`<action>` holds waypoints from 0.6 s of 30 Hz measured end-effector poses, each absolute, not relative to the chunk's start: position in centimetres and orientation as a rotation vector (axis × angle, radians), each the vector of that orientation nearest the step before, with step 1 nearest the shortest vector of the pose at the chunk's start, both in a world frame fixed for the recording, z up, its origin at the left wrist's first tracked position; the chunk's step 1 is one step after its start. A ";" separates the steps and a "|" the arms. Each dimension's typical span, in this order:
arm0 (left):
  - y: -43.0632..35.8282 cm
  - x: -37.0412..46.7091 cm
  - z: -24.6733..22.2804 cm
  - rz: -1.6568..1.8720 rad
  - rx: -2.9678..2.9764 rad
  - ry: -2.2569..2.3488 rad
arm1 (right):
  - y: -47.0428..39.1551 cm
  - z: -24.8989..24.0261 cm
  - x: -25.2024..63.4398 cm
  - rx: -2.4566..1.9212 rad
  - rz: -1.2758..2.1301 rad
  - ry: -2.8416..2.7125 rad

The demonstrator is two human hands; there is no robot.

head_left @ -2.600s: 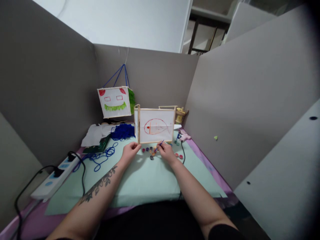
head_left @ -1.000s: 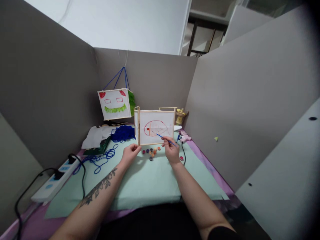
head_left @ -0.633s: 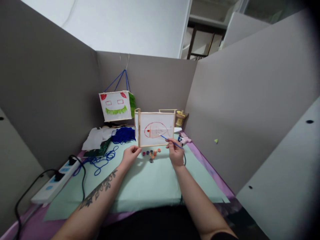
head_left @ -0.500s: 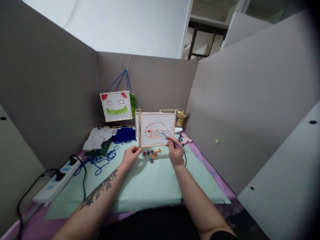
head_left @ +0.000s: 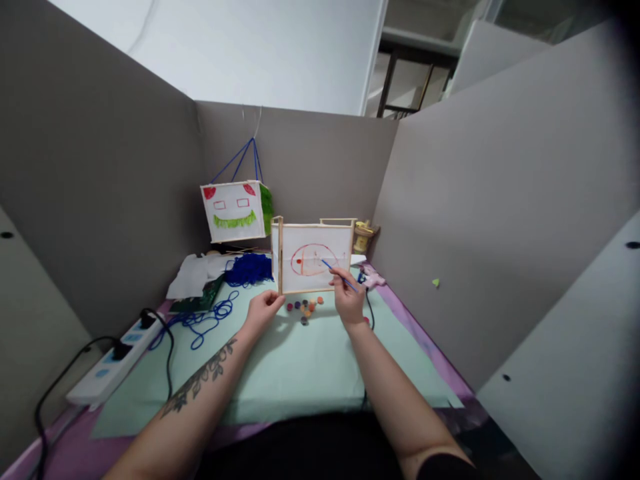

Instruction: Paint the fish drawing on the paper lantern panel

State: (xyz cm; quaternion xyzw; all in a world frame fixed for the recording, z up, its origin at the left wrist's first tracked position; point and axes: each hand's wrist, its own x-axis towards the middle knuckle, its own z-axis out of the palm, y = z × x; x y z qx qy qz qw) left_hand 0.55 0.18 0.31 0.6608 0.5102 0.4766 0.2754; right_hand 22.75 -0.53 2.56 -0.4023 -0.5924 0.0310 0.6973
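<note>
My left hand (head_left: 264, 311) pinches the lower left corner of a wood-framed white paper box (head_left: 315, 233). On its front panel is a red fish-like outline with a red dot and a faint orange part. A thin blue paintbrush (head_left: 345, 279) is held in my right hand (head_left: 349, 298), its tip at the fish drawing, right of its middle. Several small paint pots (head_left: 306, 309) stand on the pale green table cover (head_left: 300, 373) below the box.
A painted paper lantern (head_left: 234, 217) hangs at the back left. Blue yarn (head_left: 249, 269), white paper (head_left: 193, 277) and a power strip (head_left: 113, 363) with black cords lie left. A pink glue gun (head_left: 374, 277) and yellow spool (head_left: 363, 237) are at right.
My right hand has shifted slightly left, and the brush tip has moved a little to the right on the drawing. My left hand stays at the box corner.
</note>
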 end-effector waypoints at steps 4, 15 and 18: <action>0.0 0.6 0.6 1.292 1.762 1.371 | -0.5 2.0 22.7 -0.910 0.096 -1.335; -0.4 0.8 1.1 1.291 1.752 1.367 | -0.9 1.3 23.4 -0.995 -0.017 -1.367; -0.4 0.8 1.1 1.296 1.755 1.364 | -1.2 1.1 23.7 -1.002 -0.028 -1.357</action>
